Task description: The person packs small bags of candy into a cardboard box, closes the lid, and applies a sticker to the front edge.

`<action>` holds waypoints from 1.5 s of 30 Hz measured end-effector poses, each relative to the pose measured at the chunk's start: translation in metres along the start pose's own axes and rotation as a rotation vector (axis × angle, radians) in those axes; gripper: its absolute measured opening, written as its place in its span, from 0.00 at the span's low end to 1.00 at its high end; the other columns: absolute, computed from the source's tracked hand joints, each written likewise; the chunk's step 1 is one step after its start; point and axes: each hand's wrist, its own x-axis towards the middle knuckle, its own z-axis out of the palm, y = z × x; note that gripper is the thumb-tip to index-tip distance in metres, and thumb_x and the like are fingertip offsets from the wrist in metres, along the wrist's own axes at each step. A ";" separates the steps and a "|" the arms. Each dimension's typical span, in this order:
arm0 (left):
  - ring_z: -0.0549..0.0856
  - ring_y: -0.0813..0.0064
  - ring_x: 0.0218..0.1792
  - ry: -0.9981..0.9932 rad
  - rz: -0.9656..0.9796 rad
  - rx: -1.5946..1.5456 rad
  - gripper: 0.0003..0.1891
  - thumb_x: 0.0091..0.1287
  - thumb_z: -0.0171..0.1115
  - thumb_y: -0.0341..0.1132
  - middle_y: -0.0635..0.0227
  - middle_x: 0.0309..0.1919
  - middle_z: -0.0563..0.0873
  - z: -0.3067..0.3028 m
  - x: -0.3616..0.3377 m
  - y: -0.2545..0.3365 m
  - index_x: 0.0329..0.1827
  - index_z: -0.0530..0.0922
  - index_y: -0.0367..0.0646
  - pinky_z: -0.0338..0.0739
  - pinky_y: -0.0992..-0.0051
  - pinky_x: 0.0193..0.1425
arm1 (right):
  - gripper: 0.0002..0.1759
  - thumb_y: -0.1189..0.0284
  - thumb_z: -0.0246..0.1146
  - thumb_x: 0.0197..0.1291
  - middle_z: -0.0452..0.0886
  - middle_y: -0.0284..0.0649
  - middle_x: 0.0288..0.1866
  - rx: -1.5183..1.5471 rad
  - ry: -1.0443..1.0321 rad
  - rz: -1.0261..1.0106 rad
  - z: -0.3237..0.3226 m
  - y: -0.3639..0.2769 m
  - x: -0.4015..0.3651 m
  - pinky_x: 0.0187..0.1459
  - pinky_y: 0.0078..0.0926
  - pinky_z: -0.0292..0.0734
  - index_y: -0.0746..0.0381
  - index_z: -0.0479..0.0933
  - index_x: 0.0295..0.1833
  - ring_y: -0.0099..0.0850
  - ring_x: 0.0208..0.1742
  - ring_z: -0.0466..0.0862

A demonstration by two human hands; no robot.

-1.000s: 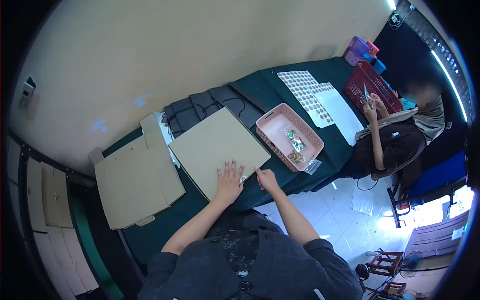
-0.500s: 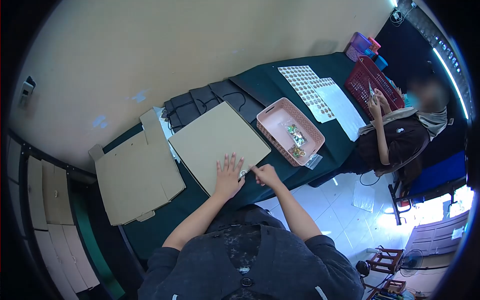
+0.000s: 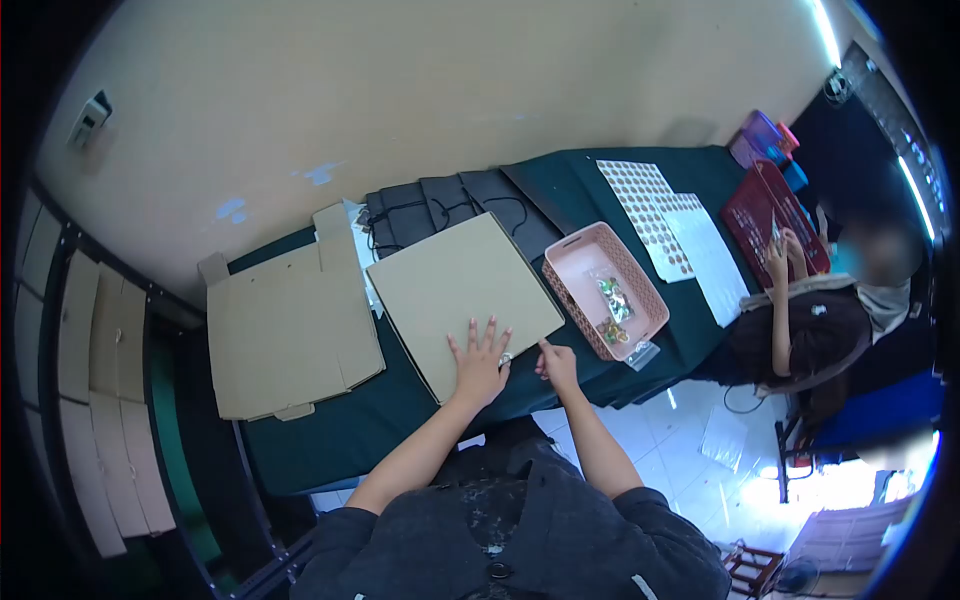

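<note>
A flat, closed brown cardboard box (image 3: 450,290) lies on the dark green tablecloth in front of me. My left hand (image 3: 482,375) rests on its lid near the front edge, fingers spread. Beside that hand's thumb is a small pale round spot (image 3: 505,359), too small to make out. My right hand (image 3: 560,367) is curled at the box's front edge, close to the right corner, thumb towards the cardboard. Whether its fingers contain anything is hidden. Just right of the box stands a pink basket (image 3: 657,318) with small plastic packets (image 3: 615,300) inside.
Flattened cardboard (image 3: 290,335) lies left. Black folded bags (image 3: 440,200) lie behind the box. Sticker sheets (image 3: 640,205) and a white sheet (image 3: 710,260) are at the right. A co-worker (image 3: 810,340) handles something beside a dark red basket (image 3: 750,205). Shelving with boxes (image 3: 110,380) stands far left.
The camera view has shifted, so the table appears lower and further right. My left hand stays flat on the lid. My right hand has slid slightly along the front edge towards the right corner.
</note>
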 end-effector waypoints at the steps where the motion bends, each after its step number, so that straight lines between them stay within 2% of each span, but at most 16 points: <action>1: 0.48 0.52 0.71 0.009 -0.024 -0.006 0.31 0.62 0.53 0.50 0.67 0.72 0.51 0.001 0.001 -0.001 0.69 0.59 0.60 0.37 0.32 0.64 | 0.30 0.54 0.53 0.63 0.71 0.38 0.09 -0.016 -0.020 -0.009 -0.006 0.002 0.002 0.13 0.18 0.66 0.66 0.73 0.15 0.23 0.10 0.71; 4: 0.48 0.52 0.72 0.038 -0.040 -0.057 0.32 0.61 0.54 0.53 0.67 0.72 0.52 0.010 0.003 0.001 0.69 0.59 0.60 0.36 0.32 0.64 | 0.30 0.54 0.50 0.65 0.68 0.34 0.10 0.160 0.117 -0.032 -0.029 0.013 0.013 0.15 0.17 0.67 0.65 0.72 0.17 0.21 0.11 0.69; 6: 0.47 0.53 0.72 0.059 -0.028 0.041 0.33 0.61 0.53 0.55 0.67 0.72 0.52 0.018 0.008 0.000 0.69 0.59 0.60 0.36 0.32 0.64 | 0.21 0.60 0.51 0.66 0.75 0.38 0.23 0.027 0.192 -0.231 -0.038 0.015 0.029 0.23 0.20 0.69 0.67 0.75 0.31 0.22 0.20 0.73; 7: 0.47 0.53 0.72 0.071 -0.055 0.044 0.33 0.61 0.53 0.55 0.67 0.72 0.52 0.021 0.010 -0.001 0.69 0.59 0.60 0.36 0.32 0.64 | 0.21 0.60 0.51 0.66 0.75 0.38 0.23 0.022 0.166 -0.246 -0.038 0.014 0.040 0.23 0.20 0.69 0.67 0.75 0.31 0.22 0.20 0.73; 10: 0.47 0.54 0.72 0.130 -0.067 0.108 0.33 0.60 0.53 0.57 0.66 0.72 0.52 0.018 0.012 0.002 0.69 0.59 0.61 0.36 0.31 0.63 | 0.21 0.64 0.52 0.66 0.72 0.50 0.52 -0.096 -0.002 -0.410 -0.037 0.014 0.073 0.51 0.30 0.69 0.68 0.66 0.57 0.35 0.49 0.74; 11: 0.46 0.53 0.72 0.070 -0.048 0.044 0.35 0.60 0.52 0.58 0.64 0.72 0.51 0.010 0.008 0.004 0.70 0.57 0.59 0.36 0.32 0.64 | 0.26 0.60 0.52 0.66 0.71 0.47 0.54 -0.154 -0.040 -0.549 -0.033 0.018 0.077 0.57 0.27 0.66 0.67 0.61 0.63 0.34 0.56 0.72; 13: 0.44 0.53 0.72 0.036 -0.051 -0.010 0.37 0.60 0.52 0.59 0.63 0.72 0.50 -0.010 0.000 0.008 0.71 0.56 0.57 0.37 0.33 0.65 | 0.31 0.61 0.57 0.63 0.69 0.51 0.60 -0.185 -0.234 -0.439 -0.034 0.007 0.072 0.65 0.30 0.56 0.67 0.59 0.65 0.37 0.64 0.66; 17: 0.45 0.50 0.72 0.379 -0.724 -0.082 0.46 0.58 0.61 0.52 0.51 0.72 0.47 -0.014 -0.043 0.010 0.72 0.47 0.42 0.38 0.48 0.70 | 0.33 0.65 0.60 0.60 0.68 0.46 0.62 0.134 -0.505 -0.405 -0.042 0.025 0.091 0.65 0.28 0.56 0.65 0.58 0.67 0.34 0.64 0.66; 18: 0.45 0.50 0.72 0.401 -0.748 -0.069 0.46 0.58 0.61 0.52 0.51 0.72 0.47 -0.004 -0.055 0.003 0.72 0.47 0.42 0.38 0.48 0.70 | 0.32 0.66 0.60 0.60 0.67 0.45 0.62 0.228 -0.516 -0.317 -0.043 0.020 0.087 0.65 0.28 0.55 0.65 0.58 0.67 0.33 0.65 0.64; 20: 0.50 0.53 0.71 0.643 -0.919 -0.771 0.41 0.61 0.61 0.45 0.47 0.70 0.52 0.034 -0.075 -0.006 0.71 0.50 0.40 0.46 0.58 0.72 | 0.32 0.67 0.59 0.60 0.66 0.45 0.63 0.304 -0.571 -0.220 -0.043 0.020 0.078 0.66 0.27 0.54 0.64 0.58 0.67 0.33 0.66 0.63; 21: 0.50 0.53 0.71 0.673 -0.956 -0.756 0.41 0.61 0.61 0.45 0.47 0.70 0.52 0.048 -0.078 -0.005 0.71 0.50 0.40 0.46 0.58 0.72 | 0.31 0.68 0.59 0.60 0.65 0.45 0.64 0.333 -0.507 -0.252 -0.039 0.026 0.076 0.66 0.27 0.53 0.64 0.58 0.67 0.33 0.66 0.62; 23: 0.58 0.59 0.69 0.705 -0.803 -1.070 0.34 0.64 0.59 0.41 0.49 0.68 0.59 0.064 -0.086 0.002 0.70 0.55 0.38 0.53 0.69 0.70 | 0.29 0.69 0.57 0.60 0.65 0.44 0.61 0.371 -0.442 -0.229 -0.032 0.019 0.066 0.64 0.28 0.55 0.63 0.57 0.65 0.33 0.64 0.63; 27: 0.68 0.62 0.62 0.928 -0.974 -0.847 0.27 0.64 0.57 0.36 0.55 0.58 0.69 0.043 -0.121 0.055 0.65 0.62 0.39 0.59 0.71 0.66 | 0.26 0.68 0.55 0.61 0.68 0.42 0.53 0.337 -0.491 -0.271 -0.045 0.035 0.034 0.58 0.28 0.61 0.60 0.53 0.61 0.32 0.56 0.68; 33: 0.71 0.66 0.58 1.213 -1.048 -0.842 0.23 0.61 0.60 0.31 0.59 0.53 0.69 0.019 -0.227 0.163 0.59 0.64 0.39 0.65 0.70 0.62 | 0.24 0.68 0.53 0.61 0.65 0.42 0.56 0.364 -0.808 -0.114 -0.078 0.012 -0.051 0.58 0.27 0.64 0.57 0.53 0.61 0.31 0.58 0.68; 38: 0.73 0.70 0.54 1.589 -1.119 -1.023 0.26 0.61 0.57 0.29 0.54 0.50 0.74 -0.014 -0.299 0.244 0.59 0.57 0.40 0.66 0.70 0.59 | 0.29 0.72 0.54 0.58 0.65 0.44 0.57 0.135 -1.082 -0.546 -0.068 -0.038 -0.130 0.61 0.29 0.60 0.61 0.55 0.64 0.34 0.60 0.66; 45: 0.66 0.71 0.61 1.819 -1.230 -0.640 0.28 0.58 0.59 0.36 0.58 0.55 0.70 -0.038 -0.401 0.335 0.60 0.58 0.43 0.58 0.69 0.64 | 0.35 0.69 0.59 0.53 0.65 0.44 0.60 0.378 -1.419 -0.342 -0.060 -0.018 -0.254 0.65 0.31 0.52 0.61 0.54 0.66 0.32 0.63 0.63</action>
